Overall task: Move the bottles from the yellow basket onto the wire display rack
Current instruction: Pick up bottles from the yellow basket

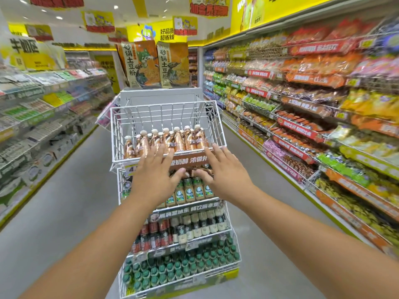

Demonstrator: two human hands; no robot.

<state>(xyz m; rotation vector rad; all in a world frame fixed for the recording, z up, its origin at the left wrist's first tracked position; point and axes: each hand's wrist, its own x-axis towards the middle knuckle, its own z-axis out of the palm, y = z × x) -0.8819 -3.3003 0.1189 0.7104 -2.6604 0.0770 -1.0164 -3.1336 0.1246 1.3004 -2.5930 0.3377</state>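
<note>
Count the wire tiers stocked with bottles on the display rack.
4. Brown bottles in the top basket, green-label bottles below, dark-and-cream bottles third, green-capped bottles at the bottom. Hands hide part of the upper tiers.

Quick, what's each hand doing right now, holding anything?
Left hand: open, fingers spread, holding nothing.
Right hand: open, fingers spread, holding nothing.

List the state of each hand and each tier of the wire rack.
left hand: open, fingers spread, holding nothing
right hand: open, fingers spread, holding nothing
top wire basket: one row of brown bottles upright, back part bare
second tier: stocked with green-labelled bottles
bottom tier: full of green-capped bottles
</note>
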